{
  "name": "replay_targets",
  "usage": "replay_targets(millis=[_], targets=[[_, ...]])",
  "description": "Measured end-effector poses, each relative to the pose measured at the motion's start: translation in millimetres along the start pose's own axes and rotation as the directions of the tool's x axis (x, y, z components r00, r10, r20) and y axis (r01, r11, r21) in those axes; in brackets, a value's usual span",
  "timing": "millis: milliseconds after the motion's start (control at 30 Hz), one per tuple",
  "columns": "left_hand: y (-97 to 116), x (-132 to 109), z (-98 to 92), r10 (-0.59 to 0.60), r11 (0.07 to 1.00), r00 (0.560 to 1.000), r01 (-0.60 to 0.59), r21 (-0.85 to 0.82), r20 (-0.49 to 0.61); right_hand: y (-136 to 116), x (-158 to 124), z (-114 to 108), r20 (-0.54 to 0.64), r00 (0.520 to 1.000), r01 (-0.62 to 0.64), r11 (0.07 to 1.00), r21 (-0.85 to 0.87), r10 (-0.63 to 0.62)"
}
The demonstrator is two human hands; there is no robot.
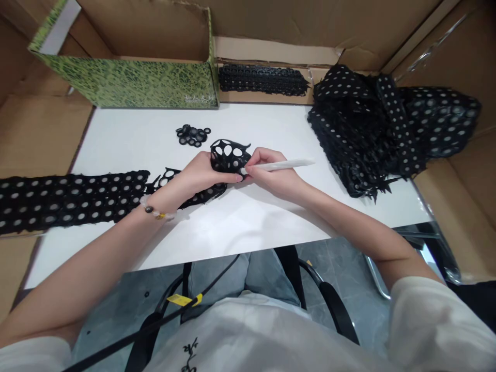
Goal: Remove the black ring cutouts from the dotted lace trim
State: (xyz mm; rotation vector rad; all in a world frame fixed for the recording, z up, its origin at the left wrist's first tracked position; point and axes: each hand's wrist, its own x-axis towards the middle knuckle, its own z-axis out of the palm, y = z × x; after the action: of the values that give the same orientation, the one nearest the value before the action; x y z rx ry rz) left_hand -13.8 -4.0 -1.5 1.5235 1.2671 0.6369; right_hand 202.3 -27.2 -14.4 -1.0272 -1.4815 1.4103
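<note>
My left hand (pixel 205 173) is closed on a black perforated strip (pixel 228 155), with its thumb along the near edge. The strip's raised end has open round holes near the top, and the rest trails left under my wrist. In my right hand (pixel 271 170) is a white pen-like tool (pixel 289 164), its back end pointing right. The tool's tip meets the strip beside my left thumb; the exact contact is hidden by my fingers. Behind my left hand lies a small pile of black rings (pixel 192 135) on the white table (pixel 248 222).
A green patterned box (pixel 135 82) stands open at the back left. Next to it lie stacked black strips (pixel 263 80). A large heap of dotted black sheets (pixel 360 124) covers the right side. Another dotted strip (pixel 70 199) extends off the left edge. Cardboard walls (pixel 279 20) surround the table.
</note>
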Motion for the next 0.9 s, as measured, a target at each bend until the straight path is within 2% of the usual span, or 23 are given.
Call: replay_targets(millis=[200, 533, 733, 900], targets=[[-3, -1, 0.6, 0.069, 0.99, 0.994, -0.058, 0.125, -0.084, -1, -1, 0, -0.05, 0.996, -0.076, 0.996, 0.04, 0.078], [-6, -1, -0.1, 0.059, 0.993, 0.995, -0.05, 0.111, -0.08, -1, -1, -2, -0.034, 0.997, -0.069, 0.997, 0.044, 0.071], [-11, 2, 1.5, 0.082, 0.995, 0.993, -0.076, 0.064, -0.088, 3, -2, -3, -0.024, 1.0, 0.002, 1.0, -0.014, -0.003], [-11, 4, 0.1, 0.064, 0.998, 0.995, -0.062, 0.033, -0.071, 2, -2, -2, -0.036, 0.999, -0.039, 0.999, 0.005, 0.039]])
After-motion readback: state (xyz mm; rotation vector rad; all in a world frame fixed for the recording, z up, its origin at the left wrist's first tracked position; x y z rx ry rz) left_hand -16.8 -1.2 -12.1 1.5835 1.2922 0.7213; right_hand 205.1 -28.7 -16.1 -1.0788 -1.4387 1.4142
